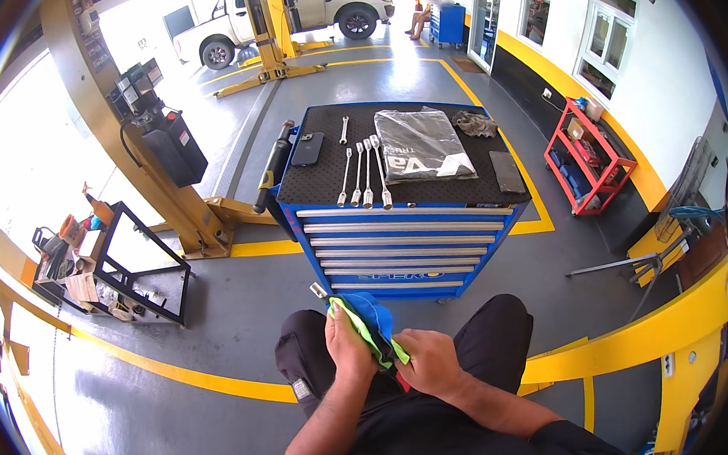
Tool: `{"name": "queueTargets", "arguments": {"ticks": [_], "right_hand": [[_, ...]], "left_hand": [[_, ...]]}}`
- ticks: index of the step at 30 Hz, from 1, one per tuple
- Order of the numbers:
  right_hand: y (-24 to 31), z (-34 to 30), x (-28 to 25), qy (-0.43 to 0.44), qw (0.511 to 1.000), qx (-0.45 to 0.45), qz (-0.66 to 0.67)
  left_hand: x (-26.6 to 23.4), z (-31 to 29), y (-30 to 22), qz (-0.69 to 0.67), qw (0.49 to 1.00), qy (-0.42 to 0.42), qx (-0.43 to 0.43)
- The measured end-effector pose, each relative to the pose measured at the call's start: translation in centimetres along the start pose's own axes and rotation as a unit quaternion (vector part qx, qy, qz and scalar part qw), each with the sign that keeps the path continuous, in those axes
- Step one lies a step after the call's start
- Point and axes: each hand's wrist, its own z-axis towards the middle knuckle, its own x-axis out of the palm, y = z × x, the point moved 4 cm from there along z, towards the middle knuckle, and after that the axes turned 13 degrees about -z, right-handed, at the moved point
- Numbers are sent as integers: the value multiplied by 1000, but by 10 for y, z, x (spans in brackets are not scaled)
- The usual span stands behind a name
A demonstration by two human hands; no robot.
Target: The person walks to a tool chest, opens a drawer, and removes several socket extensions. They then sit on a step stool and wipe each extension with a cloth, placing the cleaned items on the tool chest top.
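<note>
head view: from where i stand, the blue-and-lime cloth [373, 315] is held above the person's lap, before the tool cabinet [398, 244]. left hand [350, 347]: fingers wrapped around the cloth. right hand [429, 363]: fingers curled, apparently pinching its lower green edge. a metal tool end [319, 291] protrudes from the fabric. caution: a slackened grip could let the tool slip and strike the floor [237, 327]. markings: pale lettering on the dark packet [424, 144]; none legible on the tool end.

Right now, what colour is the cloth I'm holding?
Blue and lime green; the cloth shows best in the head view.
</note>
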Motion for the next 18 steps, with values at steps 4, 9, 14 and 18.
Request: {"name": "queueTargets", "arguments": {"ticks": [4, 9, 14, 18], "right_hand": [[-2, -1, -17, -94, 993, -62, 30], [-28, 7, -32, -74, 951, 111, 278], [-43, 37, -14, 41, 945, 118, 303], [-52, 26, -6, 27, 890, 202, 408]], "left_hand": [[-15, 11, 3, 29, 999, -32, 6], [0, 2, 0, 70, 994, -23, -80], [2, -28, 39, 194, 930, 247, -192], [2, -32, 33, 296, 894, 274, -196]]}}
